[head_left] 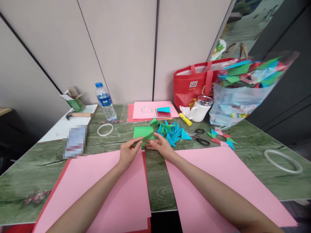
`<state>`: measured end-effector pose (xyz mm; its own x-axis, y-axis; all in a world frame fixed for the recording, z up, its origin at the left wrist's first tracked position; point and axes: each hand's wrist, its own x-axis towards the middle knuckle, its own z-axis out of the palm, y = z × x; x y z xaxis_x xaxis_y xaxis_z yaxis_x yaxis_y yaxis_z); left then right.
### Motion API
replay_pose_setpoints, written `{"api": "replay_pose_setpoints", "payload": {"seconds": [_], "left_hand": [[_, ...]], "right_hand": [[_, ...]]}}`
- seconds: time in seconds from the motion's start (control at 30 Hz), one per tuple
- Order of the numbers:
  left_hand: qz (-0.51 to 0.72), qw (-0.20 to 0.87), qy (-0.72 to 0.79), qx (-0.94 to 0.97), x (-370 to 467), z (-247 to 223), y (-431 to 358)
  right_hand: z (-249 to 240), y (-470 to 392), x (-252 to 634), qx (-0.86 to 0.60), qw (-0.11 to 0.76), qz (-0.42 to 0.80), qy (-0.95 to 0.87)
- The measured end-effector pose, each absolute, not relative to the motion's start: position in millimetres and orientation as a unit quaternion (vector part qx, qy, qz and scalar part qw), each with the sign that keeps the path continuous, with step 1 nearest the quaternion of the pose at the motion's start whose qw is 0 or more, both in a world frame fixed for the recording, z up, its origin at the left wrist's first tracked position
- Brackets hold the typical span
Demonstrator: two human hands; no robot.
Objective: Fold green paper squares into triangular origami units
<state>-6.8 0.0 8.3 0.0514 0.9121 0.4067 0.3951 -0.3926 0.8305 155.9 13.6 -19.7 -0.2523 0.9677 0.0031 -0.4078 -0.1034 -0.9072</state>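
Between my hands a small folded piece of green paper (147,137) is held just above the table. My left hand (129,151) pinches its left end between thumb and fingers. My right hand (162,146) is closed around the right end, its fingertips partly hidden behind one another. Just behind lies a stack of green paper squares (143,130), with its front part covered by my hands. To the right of my right hand is a pile of folded blue paper pieces (172,132), with several green ones mixed in.
Large pink sheets (109,191) lie under both forearms. Scissors (200,137), a glue stick (185,119), a white mug (201,111) and a paper ring (224,138) are on the right. A water bottle (106,103), a hammer (80,115) and a white hoop (105,129) are on the left.
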Motion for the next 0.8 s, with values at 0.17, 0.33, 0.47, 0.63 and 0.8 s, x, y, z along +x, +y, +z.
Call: {"api": "replay_pose_setpoints", "payload": {"seconds": [0.17, 0.33, 0.47, 0.63, 0.8], "left_hand": [[0.461, 0.316, 0.406, 0.723, -4, 9, -2], [0.407, 0.349, 0.359, 0.764, -3, 10, -4], [0.420, 0.415, 0.369, 0.718, -2, 8, -4], [0.465, 0.438, 0.405, 0.654, -3, 4, 3], [0.504, 0.380, 0.437, 0.641, -10, 4, 10]], "right_hand": [[-19, 12, 157, -0.293, 0.530, 0.666, -0.436], [-18, 11, 157, -0.283, 0.522, 0.673, -0.442], [-17, 11, 159, -0.308, 0.516, 0.652, -0.464], [-17, 10, 159, -0.290, 0.497, 0.667, -0.473], [-21, 15, 159, -0.316, 0.510, 0.661, -0.450]]}}
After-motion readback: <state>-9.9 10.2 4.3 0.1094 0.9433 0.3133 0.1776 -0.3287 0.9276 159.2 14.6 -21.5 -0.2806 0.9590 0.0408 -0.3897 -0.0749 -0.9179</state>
